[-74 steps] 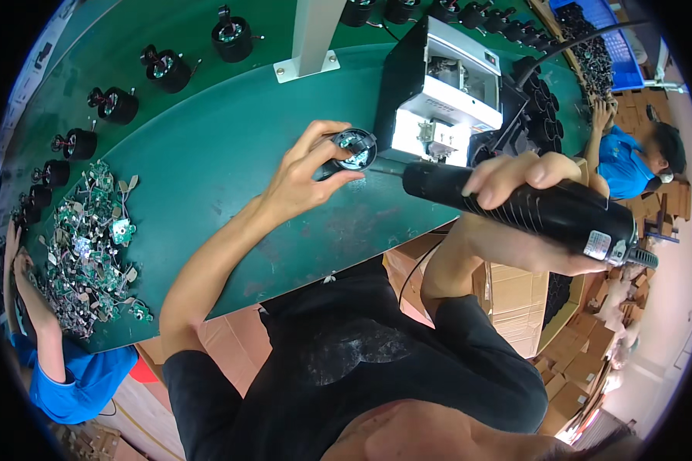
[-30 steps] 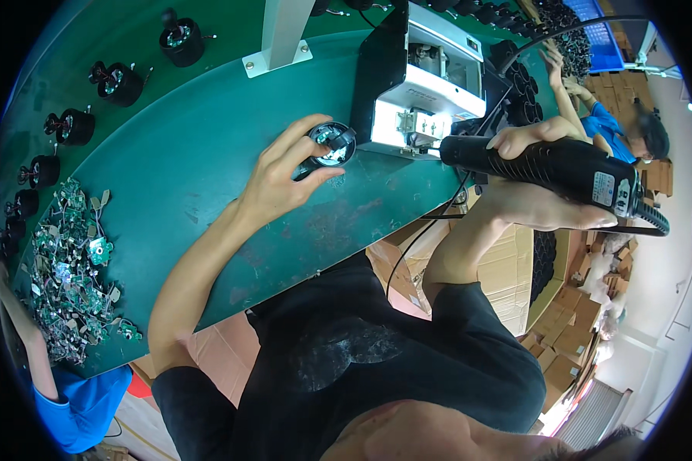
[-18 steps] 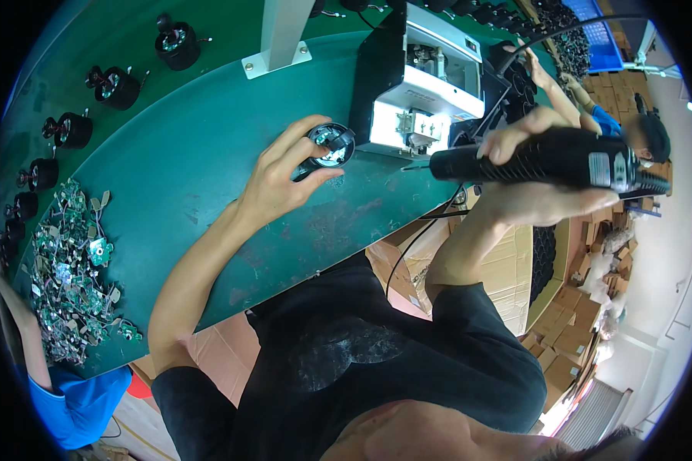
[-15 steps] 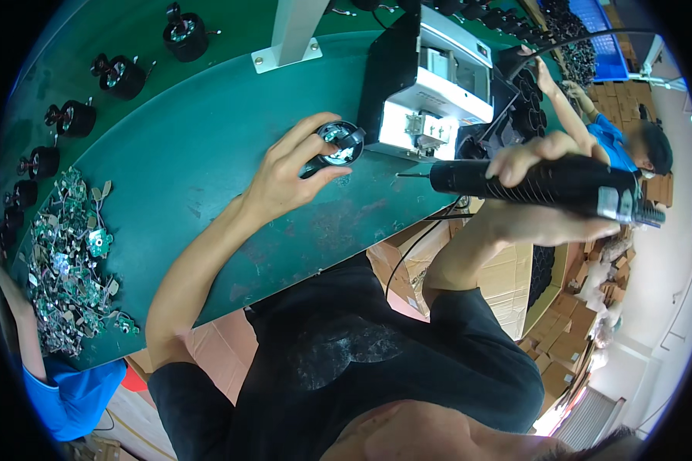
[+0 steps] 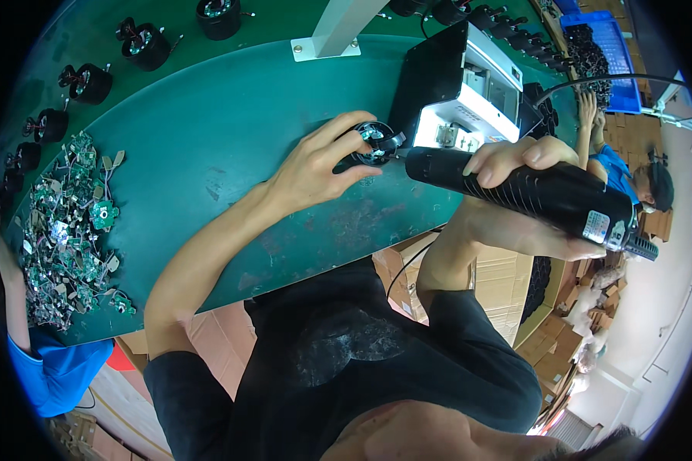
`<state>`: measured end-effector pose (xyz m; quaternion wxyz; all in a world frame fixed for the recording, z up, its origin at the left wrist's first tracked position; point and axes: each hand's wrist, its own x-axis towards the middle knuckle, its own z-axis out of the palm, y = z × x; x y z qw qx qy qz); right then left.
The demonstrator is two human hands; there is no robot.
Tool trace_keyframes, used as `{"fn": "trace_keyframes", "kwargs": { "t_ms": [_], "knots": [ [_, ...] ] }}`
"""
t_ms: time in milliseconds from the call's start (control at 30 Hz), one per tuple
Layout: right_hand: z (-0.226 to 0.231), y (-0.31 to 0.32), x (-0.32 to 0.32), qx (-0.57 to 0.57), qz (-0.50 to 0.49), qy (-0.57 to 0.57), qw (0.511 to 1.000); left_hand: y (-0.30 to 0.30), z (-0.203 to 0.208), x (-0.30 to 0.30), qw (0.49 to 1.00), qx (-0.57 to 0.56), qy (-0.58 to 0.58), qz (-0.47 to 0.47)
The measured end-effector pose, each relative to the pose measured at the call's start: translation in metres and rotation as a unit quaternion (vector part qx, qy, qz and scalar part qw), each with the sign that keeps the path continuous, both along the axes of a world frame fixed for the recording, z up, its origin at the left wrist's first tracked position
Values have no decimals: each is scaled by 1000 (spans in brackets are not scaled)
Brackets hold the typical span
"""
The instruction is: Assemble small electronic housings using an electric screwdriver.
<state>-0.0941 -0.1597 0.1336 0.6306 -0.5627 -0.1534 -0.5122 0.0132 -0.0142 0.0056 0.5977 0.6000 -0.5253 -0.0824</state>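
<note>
My left hand [image 5: 321, 163] grips a round black housing [image 5: 377, 157] by its rim, with thumb and fingers on either side. Inside it a green-and-silver circuit board shows, and a black loop-like piece sticks out at its right side. A black electric screwdriver [image 5: 565, 203], lying nearly level, is wrapped by my right hand [image 5: 515, 228]. Its nose points left at the housing, with the thin bit end close beside the black piece; whether it touches, I cannot tell. Right behind the two stands a black-and-white screw feeder [image 5: 469, 96] with a lit front.
Loose circuit boards with wires [image 5: 69, 238] are heaped at the left of the green table [image 5: 231, 131]. Several black housings [image 5: 144, 48] line the far side. A metal post [image 5: 338, 31] rises behind. Co-workers in blue sit at left [image 5: 61, 376] and far right [image 5: 615, 169]. A blue crate [image 5: 627, 69] stands beyond.
The screwdriver has come left and its bit is now by the housing, where before there was a gap. The whole view has shifted somewhat. My left hand keeps its grip.
</note>
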Motion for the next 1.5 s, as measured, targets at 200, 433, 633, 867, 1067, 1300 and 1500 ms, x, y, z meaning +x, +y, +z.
{"fn": "trace_keyframes", "kwargs": {
  "t_ms": [200,433,633,867,1067,1300,1500],
  "knots": [
    [-8,9,18,-23,28,3,999,2,-3,2,1000,-1,7,-8],
    [-3,19,23,-58,41,17,997,3,-1,1,1000,10,3,-19],
    [10,19,9,2,-66,39,997,3,5,0,1000,18,1,-25],
    [27,-29,-43,-83,-177,-29,980,7,5,-23,996,53,-44,-55],
    [15,-49,-45,-72,-148,40,985,8,3,-41,994,38,-61,-80],
    [13,-32,-57,8,-7,25,1000,11,3,-44,993,48,-90,-62],
    [11,-21,-47,-22,18,20,999,10,0,-42,992,49,-88,-74]
  ]
}}
